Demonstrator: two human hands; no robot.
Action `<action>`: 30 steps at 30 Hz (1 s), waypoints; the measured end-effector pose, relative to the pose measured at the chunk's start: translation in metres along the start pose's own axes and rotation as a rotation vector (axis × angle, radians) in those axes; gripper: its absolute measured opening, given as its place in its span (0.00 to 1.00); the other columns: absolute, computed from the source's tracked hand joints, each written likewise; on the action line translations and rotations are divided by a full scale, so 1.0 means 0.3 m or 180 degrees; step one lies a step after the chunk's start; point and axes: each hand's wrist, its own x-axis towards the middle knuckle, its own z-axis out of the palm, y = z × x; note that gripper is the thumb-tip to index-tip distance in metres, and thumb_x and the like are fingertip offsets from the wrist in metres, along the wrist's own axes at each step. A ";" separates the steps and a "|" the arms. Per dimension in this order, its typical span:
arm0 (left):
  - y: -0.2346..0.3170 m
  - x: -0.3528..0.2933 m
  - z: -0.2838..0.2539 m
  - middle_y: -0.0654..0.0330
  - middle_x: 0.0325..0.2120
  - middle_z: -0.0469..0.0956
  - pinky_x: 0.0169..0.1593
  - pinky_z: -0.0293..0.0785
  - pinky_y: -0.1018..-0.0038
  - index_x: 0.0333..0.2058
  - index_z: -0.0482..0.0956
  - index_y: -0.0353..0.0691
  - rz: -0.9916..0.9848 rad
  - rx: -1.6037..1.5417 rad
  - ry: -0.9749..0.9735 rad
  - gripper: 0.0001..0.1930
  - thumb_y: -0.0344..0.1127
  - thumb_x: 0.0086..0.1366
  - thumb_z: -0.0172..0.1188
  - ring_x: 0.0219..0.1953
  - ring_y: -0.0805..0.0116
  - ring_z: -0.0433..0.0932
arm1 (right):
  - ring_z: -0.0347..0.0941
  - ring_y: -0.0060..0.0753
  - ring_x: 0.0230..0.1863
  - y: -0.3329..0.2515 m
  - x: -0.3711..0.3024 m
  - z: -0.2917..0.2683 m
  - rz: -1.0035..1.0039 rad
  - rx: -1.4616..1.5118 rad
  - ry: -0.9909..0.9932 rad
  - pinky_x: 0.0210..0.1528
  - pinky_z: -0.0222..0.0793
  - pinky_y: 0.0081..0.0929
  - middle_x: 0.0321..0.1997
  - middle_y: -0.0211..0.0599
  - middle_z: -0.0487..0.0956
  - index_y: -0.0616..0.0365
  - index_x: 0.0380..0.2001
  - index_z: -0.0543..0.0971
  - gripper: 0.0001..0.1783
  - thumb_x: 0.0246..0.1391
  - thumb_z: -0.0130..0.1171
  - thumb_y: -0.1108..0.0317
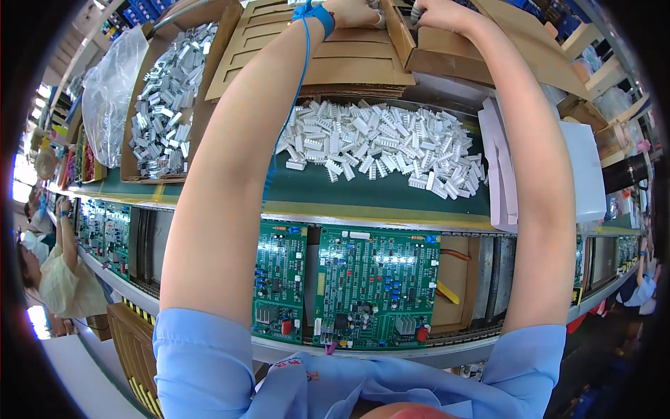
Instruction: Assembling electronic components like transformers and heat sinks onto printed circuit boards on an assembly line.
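Note:
Both my arms stretch far forward over the bench. My left hand, a blue strap round its wrist, is above stacked brown cardboard dividers, close to the left wall of an open cardboard box. The top edge cuts off part of it, so its grip is unclear. At that box, my right hand has its fingers bent down and together; whatever they hold is hidden. Light coverings show on some fingertips. Below the dividers lies a heap of white plastic connectors. A blue cord runs from the wrist strap along my left forearm.
Green circuit boards lie on the line nearest me, with a yellow-handled tool beside them. A carton of silvery metal pieces and a clear plastic bag stand left. White card is right. A person works farther left.

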 end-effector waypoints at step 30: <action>0.034 -0.013 0.067 0.46 0.31 0.82 0.38 0.80 0.60 0.31 0.84 0.40 0.0455 0.2395 0.0915 0.10 0.38 0.53 0.58 0.37 0.47 0.82 | 0.76 0.29 0.23 -0.111 -0.213 -0.141 0.0673 0.2193 0.1231 0.22 0.73 0.24 0.29 0.41 0.81 0.66 0.44 0.78 0.18 0.48 0.59 0.74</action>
